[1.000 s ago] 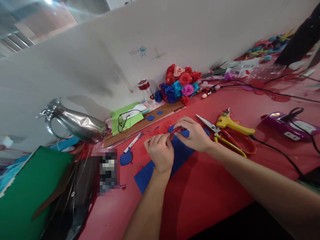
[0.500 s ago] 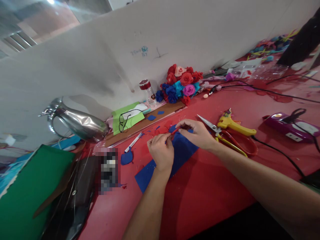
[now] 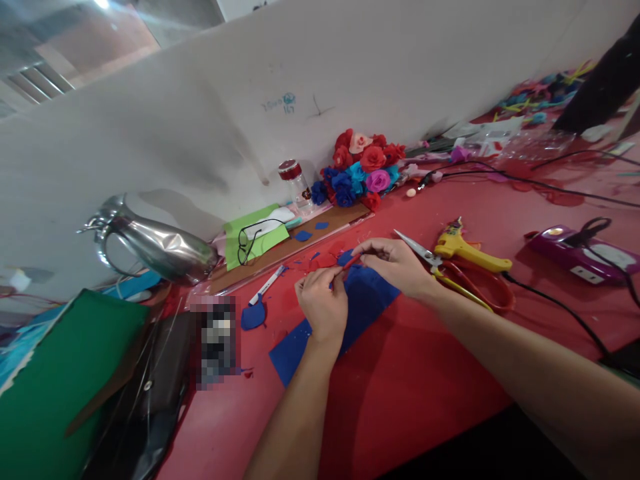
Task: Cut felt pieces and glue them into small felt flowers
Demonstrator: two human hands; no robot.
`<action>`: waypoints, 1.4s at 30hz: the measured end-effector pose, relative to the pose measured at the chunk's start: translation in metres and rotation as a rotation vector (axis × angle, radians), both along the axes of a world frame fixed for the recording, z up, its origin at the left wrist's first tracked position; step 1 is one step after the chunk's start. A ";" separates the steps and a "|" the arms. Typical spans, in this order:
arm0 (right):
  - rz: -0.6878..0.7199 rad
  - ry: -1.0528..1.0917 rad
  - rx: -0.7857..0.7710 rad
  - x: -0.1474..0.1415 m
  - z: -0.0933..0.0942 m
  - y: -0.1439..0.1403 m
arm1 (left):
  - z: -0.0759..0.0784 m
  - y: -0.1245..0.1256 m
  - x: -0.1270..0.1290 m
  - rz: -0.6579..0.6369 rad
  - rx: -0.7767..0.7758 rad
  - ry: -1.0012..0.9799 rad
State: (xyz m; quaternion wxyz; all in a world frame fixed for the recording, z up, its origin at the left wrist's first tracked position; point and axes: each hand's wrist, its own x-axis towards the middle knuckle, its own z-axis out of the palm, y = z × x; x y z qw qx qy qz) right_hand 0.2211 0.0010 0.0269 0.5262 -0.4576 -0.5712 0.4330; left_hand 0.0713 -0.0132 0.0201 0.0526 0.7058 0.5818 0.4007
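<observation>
Between the fingertips of both hands is a small red piece, thin and narrow; its material is too small to make out. My left hand pinches one end of it, and my right hand pinches the other. Under the hands lies a long blue sheet, partly covered by my left wrist. Just beyond the fingertips a blue cut piece shows on the red table. To the left are a rounded blue cutout and a white marker.
Scissors and a yellow glue gun lie right of my right hand. Farther right is a purple power strip with cords. Behind stand a flower bunch, a jar, glasses and a tilted metal jug.
My right hand's fingers have shifted very slightly around the red piece. Otherwise both hands and the things on the table stay where they were.
</observation>
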 end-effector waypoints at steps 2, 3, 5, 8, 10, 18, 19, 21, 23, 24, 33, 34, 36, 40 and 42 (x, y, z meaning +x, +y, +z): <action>0.010 0.031 -0.022 0.000 0.001 0.000 | 0.000 0.000 0.000 -0.011 -0.001 -0.011; 0.013 0.042 -0.032 0.000 0.002 0.000 | 0.000 0.000 0.000 -0.016 -0.003 -0.016; 0.014 0.053 -0.045 0.001 0.003 0.000 | 0.000 0.000 -0.001 -0.023 -0.007 -0.028; 0.009 0.053 -0.047 0.001 0.003 0.000 | 0.000 0.000 0.000 -0.026 -0.017 -0.047; 0.012 0.049 -0.039 0.001 0.003 0.000 | 0.001 0.000 0.000 -0.023 -0.022 -0.056; 0.022 0.037 -0.043 0.002 0.002 0.000 | 0.001 0.000 0.000 -0.026 -0.032 -0.053; 0.020 0.040 -0.041 0.002 0.002 0.000 | 0.001 -0.001 0.000 -0.029 -0.036 -0.053; 0.018 0.046 -0.038 0.002 0.001 0.000 | 0.002 -0.001 0.000 -0.030 -0.042 -0.051; 0.022 0.049 -0.034 0.002 0.001 0.001 | 0.002 -0.001 0.000 -0.028 -0.043 -0.049; 0.025 0.047 -0.032 0.002 0.001 0.001 | 0.002 -0.001 0.000 -0.027 -0.042 -0.050; 0.044 0.016 -0.025 0.003 0.002 0.000 | 0.000 0.001 -0.001 -0.024 -0.062 -0.097; 0.044 0.017 -0.023 0.003 0.002 0.000 | 0.000 0.001 -0.001 -0.028 -0.063 -0.101; 0.039 0.018 -0.024 0.003 0.002 0.001 | 0.000 0.001 -0.001 -0.031 -0.063 -0.107; 0.036 0.015 -0.029 0.003 0.001 0.001 | 0.001 0.001 -0.001 -0.030 -0.064 -0.114; 0.033 0.018 -0.031 0.003 0.001 0.001 | 0.001 0.001 -0.001 -0.033 -0.067 -0.114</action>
